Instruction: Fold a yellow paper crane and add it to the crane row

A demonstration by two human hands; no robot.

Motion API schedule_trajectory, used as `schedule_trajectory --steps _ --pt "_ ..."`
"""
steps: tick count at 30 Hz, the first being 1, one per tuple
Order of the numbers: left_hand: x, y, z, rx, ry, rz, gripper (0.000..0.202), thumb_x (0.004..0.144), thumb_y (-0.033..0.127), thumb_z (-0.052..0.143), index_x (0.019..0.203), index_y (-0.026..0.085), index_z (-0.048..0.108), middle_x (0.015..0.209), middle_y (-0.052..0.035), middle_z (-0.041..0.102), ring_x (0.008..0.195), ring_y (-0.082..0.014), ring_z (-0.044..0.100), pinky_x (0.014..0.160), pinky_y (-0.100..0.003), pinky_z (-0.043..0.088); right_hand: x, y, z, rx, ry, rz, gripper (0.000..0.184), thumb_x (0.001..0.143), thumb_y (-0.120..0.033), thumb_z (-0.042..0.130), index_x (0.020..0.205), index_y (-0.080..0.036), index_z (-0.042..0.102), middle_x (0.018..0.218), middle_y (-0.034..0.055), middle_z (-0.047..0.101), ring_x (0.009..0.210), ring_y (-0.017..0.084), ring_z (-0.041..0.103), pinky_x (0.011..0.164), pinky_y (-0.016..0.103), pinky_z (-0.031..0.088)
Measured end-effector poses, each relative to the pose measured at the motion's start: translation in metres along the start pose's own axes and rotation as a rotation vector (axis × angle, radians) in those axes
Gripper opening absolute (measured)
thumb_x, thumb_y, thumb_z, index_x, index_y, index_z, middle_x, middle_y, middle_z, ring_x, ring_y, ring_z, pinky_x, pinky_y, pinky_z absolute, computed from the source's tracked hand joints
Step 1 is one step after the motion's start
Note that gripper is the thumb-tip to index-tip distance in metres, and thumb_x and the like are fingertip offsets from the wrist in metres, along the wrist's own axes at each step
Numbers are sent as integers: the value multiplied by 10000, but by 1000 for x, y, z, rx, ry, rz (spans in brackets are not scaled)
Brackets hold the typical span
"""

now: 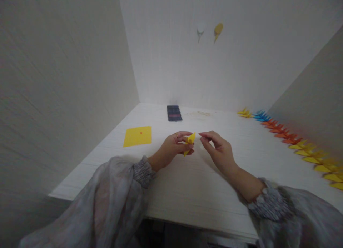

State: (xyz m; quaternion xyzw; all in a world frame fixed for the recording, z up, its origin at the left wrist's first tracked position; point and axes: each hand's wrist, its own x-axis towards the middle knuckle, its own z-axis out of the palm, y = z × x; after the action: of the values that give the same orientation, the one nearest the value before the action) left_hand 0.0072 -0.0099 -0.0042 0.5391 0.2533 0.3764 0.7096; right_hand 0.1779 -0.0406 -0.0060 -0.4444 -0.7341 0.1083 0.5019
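Observation:
Over the middle of the white table, my left hand [179, 145] is closed around a small piece of folded yellow origami paper [191, 138]. One pointed end sticks up past the fingers and another points down below them; the fingers hide part of the folds. Just to its right is my right hand [216, 145], its thumb and index fingertip slightly apart with nothing visible between them. Those fingertips are close to the paper's upper point but do not touch it. Flat on the table to the left lies a yellow paper square [138, 136] with a small reddish dot.
Along the right side runs a row of folded paper cranes: yellow [245, 113], blue [261, 115], orange-red [281, 130] and more yellow [316, 158]. A dark, pixelated phone-like object [174, 113] lies at the back. Two hooks [218, 29] are on the back wall. Walls enclose three sides.

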Motion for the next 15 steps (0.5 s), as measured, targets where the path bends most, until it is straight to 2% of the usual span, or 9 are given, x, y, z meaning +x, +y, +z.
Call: schedule_trajectory --steps 3,6,10,15 --pt "-2 2 1 -14 -18 -31 613 583 213 695 1099 212 363 807 -13 585 597 -129 603 583 -283 474 2 4 -1 -186 3 -167 336 770 -168 500 1096 -248 517 936 66 521 820 168 497 728 348 414" --pt "-3 3 2 -19 -68 -32 509 594 223 687 1023 209 413 826 -11 587 586 -123 606 569 -275 479 3 7 -1 -341 -48 -299 310 767 -170 508 1056 -275 547 956 67 537 841 186 485 731 370 383" --pt "-3 2 2 13 -103 -78 251 602 210 678 809 125 566 745 -9 596 588 -98 595 606 -249 469 3 5 -3 -451 -116 -340 211 788 -186 489 952 -261 601 835 51 599 783 187 484 706 363 340" --pt "-4 1 1 14 -108 -65 218 589 195 683 788 122 632 677 -7 611 580 -94 579 647 -273 462 3 -1 -4 -466 -131 -355 165 794 -191 476 860 -200 626 735 46 610 733 181 479 687 350 309"
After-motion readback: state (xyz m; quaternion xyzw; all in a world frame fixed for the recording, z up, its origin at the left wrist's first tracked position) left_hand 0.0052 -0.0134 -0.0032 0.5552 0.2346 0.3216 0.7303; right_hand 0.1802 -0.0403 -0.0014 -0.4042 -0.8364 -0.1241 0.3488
